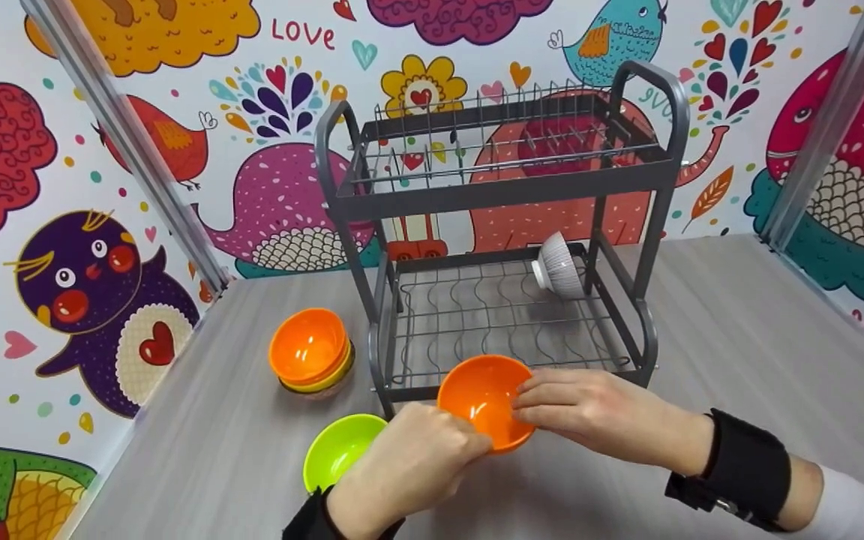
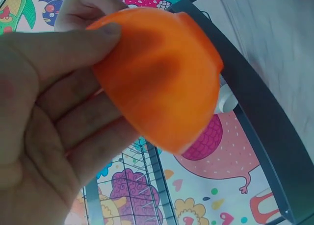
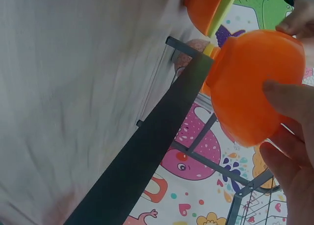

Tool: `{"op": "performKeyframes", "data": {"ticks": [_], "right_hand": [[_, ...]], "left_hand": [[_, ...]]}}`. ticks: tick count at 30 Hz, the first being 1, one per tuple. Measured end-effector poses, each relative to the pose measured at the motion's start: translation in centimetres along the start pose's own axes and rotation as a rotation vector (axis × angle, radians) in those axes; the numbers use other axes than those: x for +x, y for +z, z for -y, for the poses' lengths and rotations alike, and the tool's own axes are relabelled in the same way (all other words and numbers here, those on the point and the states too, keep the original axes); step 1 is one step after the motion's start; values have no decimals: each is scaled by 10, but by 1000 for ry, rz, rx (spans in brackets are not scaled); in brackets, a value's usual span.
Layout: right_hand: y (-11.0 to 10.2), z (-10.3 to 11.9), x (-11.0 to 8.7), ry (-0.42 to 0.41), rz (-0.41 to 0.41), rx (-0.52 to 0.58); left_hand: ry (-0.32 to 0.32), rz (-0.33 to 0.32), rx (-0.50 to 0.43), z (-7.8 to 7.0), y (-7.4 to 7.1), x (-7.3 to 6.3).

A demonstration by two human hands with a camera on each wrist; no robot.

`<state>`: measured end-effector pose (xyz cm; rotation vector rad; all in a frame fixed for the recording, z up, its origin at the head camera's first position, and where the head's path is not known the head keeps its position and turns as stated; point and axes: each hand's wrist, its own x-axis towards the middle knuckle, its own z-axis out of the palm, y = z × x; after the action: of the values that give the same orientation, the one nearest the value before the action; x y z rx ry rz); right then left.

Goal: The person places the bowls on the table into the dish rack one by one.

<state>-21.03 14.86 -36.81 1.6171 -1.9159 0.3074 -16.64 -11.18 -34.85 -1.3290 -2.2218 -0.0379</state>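
Both hands hold an orange bowl at the front edge of the rack's lower tier, its hollow side showing in the head view. My left hand pinches the near left rim; in the left wrist view its thumb lies on the bowl's outer wall. On the other side, my right hand grips the rim with fingers inside, and its thumb presses the outside in the right wrist view. Just left of the left hand, and partly hidden by it, is a green bowl.
A two-tier grey metal dish rack stands ahead. One white ribbed bowl leans on its side at the lower tier's right end. Left of the rack sits a stack of bowls, orange above yellow. Patterned walls enclose the table.
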Motion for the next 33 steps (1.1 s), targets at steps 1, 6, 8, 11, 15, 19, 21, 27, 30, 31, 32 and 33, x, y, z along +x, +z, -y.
{"op": "performKeyframes", "data": {"ticks": [1,6,8,11,15,19,21,27,30,31,32,33], "right_hand": [[0,0,0,-9,-1,-1],[-2,-3,2,-39,-10,6],[-3,-4,2,-50,-19,8],[-4,-6,4,-63,-27,3],[-5,-8,4,-50,-13,-4],[-9,-11,3,-26,15,-15],[-13,-14,3,-4,34,-31],[-28,-27,6,133,115,-74],[-32,-35,10,201,118,-63],[-32,-37,11,227,109,-46],[-33,-40,13,252,101,-31],[-33,-43,15,276,91,-12]], "left_hand": [[0,1,0,0,0,0],[-5,-3,1,0,0,2],[-4,-19,7,0,2,2],[-2,-43,22,1,4,3],[-19,-43,22,2,6,3],[-64,-56,1,2,6,4],[-93,-91,-6,3,5,4],[-213,-175,81,9,5,3],[-278,-100,99,12,9,1],[-298,-64,95,14,11,0],[-317,-26,95,15,14,0],[-337,12,91,17,16,0]]}}
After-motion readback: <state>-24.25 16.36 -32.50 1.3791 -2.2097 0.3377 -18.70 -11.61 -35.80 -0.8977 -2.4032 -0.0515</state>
